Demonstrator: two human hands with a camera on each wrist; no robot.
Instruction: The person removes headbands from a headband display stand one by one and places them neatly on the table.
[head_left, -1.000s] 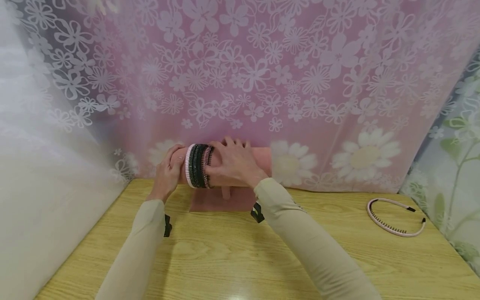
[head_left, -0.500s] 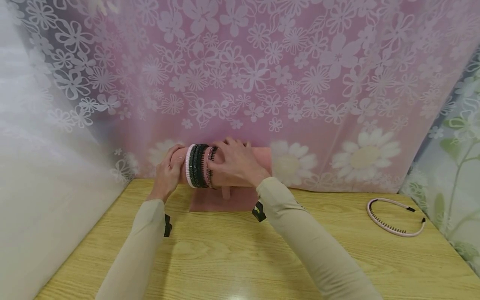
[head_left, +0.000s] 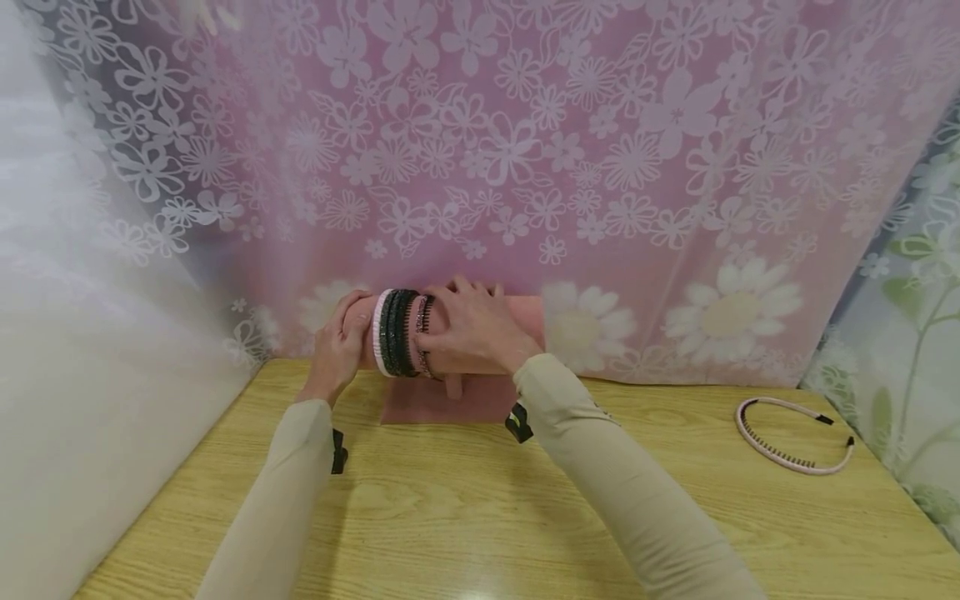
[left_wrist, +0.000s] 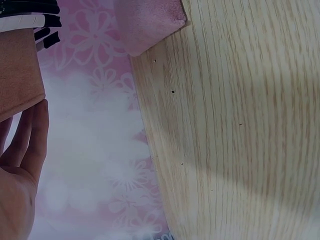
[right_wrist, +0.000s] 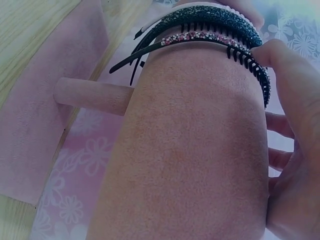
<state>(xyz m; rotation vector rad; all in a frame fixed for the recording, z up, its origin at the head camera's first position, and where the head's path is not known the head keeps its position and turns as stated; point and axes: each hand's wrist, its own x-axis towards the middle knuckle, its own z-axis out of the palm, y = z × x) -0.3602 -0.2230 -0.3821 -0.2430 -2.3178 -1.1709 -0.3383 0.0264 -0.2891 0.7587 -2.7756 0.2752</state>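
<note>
A pink plush headband stand (right_wrist: 185, 145) has a horizontal roll on a post above a flat base (head_left: 450, 404). On the roll's left part sit a white ribbed headband (head_left: 379, 333), dark glittery headbands (head_left: 396, 333) and, slightly apart to their right, a beaded headband (right_wrist: 200, 36) with comb teeth. My left hand (head_left: 335, 346) grips the roll's left end, its fingertips at the edge in the left wrist view. My right hand (head_left: 480, 325) lies over the roll's middle, thumb and index finger holding the beaded headband; its other fingers reach behind the roll.
A pale pink headband (head_left: 750, 437) with dark tips and comb teeth lies at the right of the wooden table (head_left: 420, 517). A pink flowered curtain (head_left: 480, 167) hangs right behind the stand. A whitish sheet (head_left: 90, 333) borders the left side.
The beaded headband has shifted a little to the right along the roll with my right hand, opening a gap from the dark ones. My left hand keeps its grip.
</note>
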